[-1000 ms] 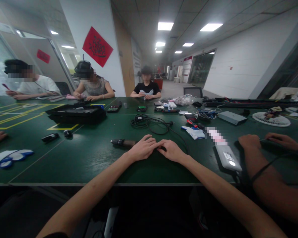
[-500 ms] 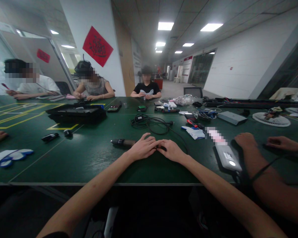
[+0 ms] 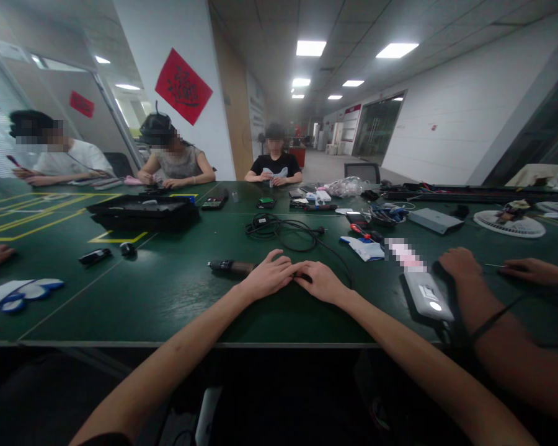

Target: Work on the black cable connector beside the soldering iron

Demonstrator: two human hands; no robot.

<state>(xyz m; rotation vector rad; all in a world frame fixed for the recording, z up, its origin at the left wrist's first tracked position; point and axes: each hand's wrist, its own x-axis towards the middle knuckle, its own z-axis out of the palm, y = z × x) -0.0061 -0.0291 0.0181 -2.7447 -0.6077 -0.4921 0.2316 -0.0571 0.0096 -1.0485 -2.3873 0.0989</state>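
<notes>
My left hand (image 3: 270, 275) rests on the green table (image 3: 167, 310) with its fingers apart and nothing held. Its fingertips meet those of my right hand (image 3: 318, 279), which is bent over the table; whether those curled fingers hold anything small is hidden. A dark electric screwdriver (image 3: 230, 267) lies just left of my left hand, its rear end partly behind the hand. Beyond both hands a black cable (image 3: 279, 230) is coiled loosely.
To the right are a blue-white glove (image 3: 365, 249), a white device (image 3: 428, 297) and a neighbour's arms (image 3: 483, 303). A black tray (image 3: 144, 214) and another glove (image 3: 25, 292) lie left. Several people sit across the table.
A thin light-coloured item now shows at the neighbour's far hand on the right. My own hands look the same.
</notes>
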